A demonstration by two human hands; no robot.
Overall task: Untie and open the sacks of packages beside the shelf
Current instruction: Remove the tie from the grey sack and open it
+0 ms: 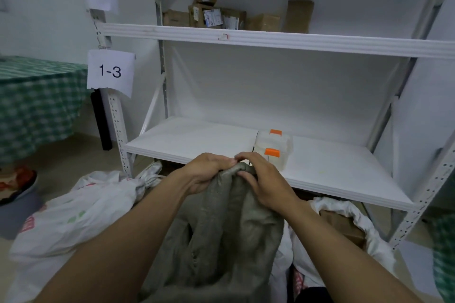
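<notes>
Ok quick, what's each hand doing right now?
Left hand: fingers curled round the bunched neck of the grey-green woven sack.
Right hand: pinching that sack's twisted top.

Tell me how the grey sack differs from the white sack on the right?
The grey sack is dull grey; the white sack, bright white. The grey sack's neck is bunched shut, gripped by left hand and right hand; the white sack lies open, showing a brown parcel. Both sit by the shelf.
</notes>
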